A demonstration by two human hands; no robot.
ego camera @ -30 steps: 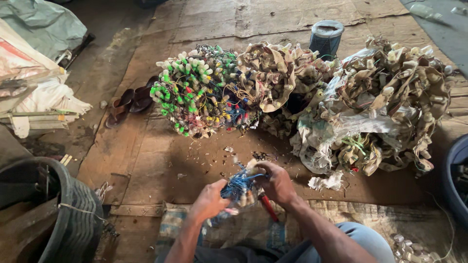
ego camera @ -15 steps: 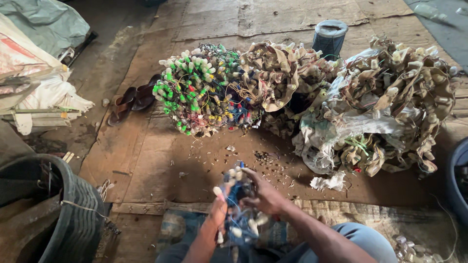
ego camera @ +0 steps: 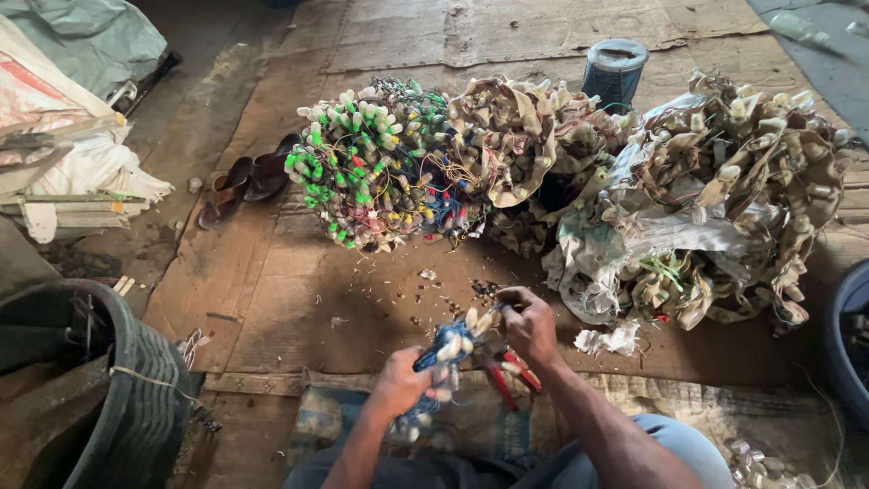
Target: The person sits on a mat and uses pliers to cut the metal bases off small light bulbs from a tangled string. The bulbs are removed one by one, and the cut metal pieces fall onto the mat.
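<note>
- I read the step in hand as pulling a piece free from the small bundle of blue wire and pale sockets (ego camera: 445, 349), held low over the cardboard sheet (ego camera: 299, 299) on the floor, just in front of the knees.
- To do it well, I'd judge the left hand (ego camera: 398, 380) should keep a firm anchor on the blue wires while the right tugs along the wire, not across it, so the sockets do not snap off.
- Left hand: fingers curled tight round the lower part of the bundle, grip fully closed on it, wrist turned inward, forearm coming up from the bottom edge.
- Right hand (ego camera: 529, 326): fingers pinched shut at the bundle's upper end, near the pale sockets; I cannot tell exactly which strand it has. The forearm angles in from the lower right, elbow over the knee.
- Red-handled pliers (ego camera: 507, 373) lie just under the right wrist, near enough to reach; neither hand has them.
- Beyond the hands sit the big heaps: a green-and-red socket tangle (ego camera: 371, 172), a tan heap (ego camera: 516, 136), and a sack-wrapped pile (ego camera: 715, 199).
- A dark spool (ego camera: 614, 72) stands behind them, sandals (ego camera: 249, 186) to the left, a black tub (ego camera: 118, 398) at lower left.
</note>
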